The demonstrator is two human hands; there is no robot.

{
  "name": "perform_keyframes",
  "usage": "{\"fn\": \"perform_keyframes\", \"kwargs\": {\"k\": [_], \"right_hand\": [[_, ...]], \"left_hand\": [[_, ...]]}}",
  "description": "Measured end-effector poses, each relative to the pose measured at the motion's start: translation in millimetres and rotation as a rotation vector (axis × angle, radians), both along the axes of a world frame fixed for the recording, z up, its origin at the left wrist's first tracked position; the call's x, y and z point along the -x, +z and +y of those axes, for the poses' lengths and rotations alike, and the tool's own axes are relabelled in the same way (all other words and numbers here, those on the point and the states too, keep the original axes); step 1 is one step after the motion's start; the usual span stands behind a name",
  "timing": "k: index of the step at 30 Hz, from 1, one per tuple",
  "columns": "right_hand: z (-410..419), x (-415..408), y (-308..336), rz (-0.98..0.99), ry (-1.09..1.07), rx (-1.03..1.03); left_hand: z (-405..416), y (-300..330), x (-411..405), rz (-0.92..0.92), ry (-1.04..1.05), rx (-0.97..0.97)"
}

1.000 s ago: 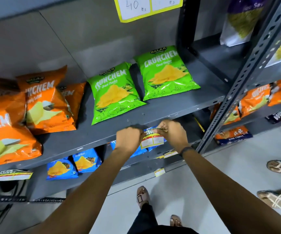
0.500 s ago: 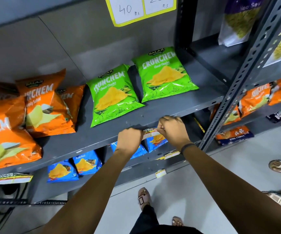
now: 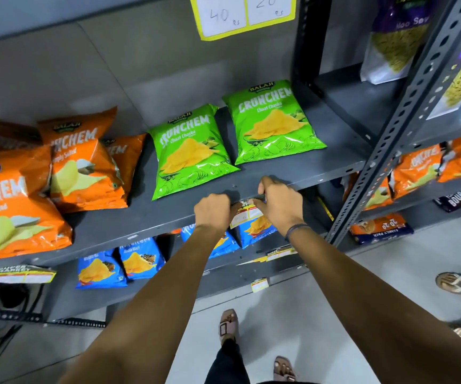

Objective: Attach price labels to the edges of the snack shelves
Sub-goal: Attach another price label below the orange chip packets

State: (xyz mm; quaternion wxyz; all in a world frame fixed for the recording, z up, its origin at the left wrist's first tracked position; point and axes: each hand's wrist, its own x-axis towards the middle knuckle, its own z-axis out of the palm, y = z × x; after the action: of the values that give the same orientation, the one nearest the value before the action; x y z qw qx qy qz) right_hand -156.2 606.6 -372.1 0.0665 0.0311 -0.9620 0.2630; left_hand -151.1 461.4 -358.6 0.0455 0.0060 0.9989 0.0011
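The head view looked down on a price label (image 3: 244,213) lying with its long axis along the front edge of the grey shelf (image 3: 284,176), its printed face turned outward and tilting down toward the floor. Its print was too small to read. The label sat between the two hands: the left hand (image 3: 214,210) pinched its left end with curled fingers (image 3: 233,209), and the right hand (image 3: 277,202) pinched its top right corner against the shelf lip, thumb and fingers pressed together. Just beyond the fingers, on the shelf, lay two green bags (image 3: 193,151) marked "BALAJI CRUNCHEM Chaat Chaska"; farther left were orange bags (image 3: 16,200) reading "CRUNCHEM Simply Salted". Another label (image 3: 23,274) on the same edge, well left of the hands, read "SUPER MARKET". Above hung a yellow-bordered card (image 3: 244,15) with "40 Rs" and "20 Rs".
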Motion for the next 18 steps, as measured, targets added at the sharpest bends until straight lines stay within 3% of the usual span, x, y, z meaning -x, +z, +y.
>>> {"fn": "perform_keyframes", "kwargs": {"k": [6, 9, 12, 18], "right_hand": [[-53.0, -38.4, -0.3, -0.078, -0.111, 0.303], [-106.0, -52.4, -10.4, -0.189, -0.023, 0.429], [-180.8, -59.0, -27.2, -0.31, 0.152, 0.555], [-352.9, -97.2, -38.6, -0.772, 0.23, 0.804]], "left_hand": [[-53.5, 9.4, -45.9, 0.158, 0.044, -0.116], [-118.9, 15.2, -71.2, 0.324, 0.111, -0.171], [-203.9, 18.1, -94.1, 0.425, 0.169, -0.097], [-367.2, 20.2, -143.5, 0.43, 0.354, 0.042]]}}
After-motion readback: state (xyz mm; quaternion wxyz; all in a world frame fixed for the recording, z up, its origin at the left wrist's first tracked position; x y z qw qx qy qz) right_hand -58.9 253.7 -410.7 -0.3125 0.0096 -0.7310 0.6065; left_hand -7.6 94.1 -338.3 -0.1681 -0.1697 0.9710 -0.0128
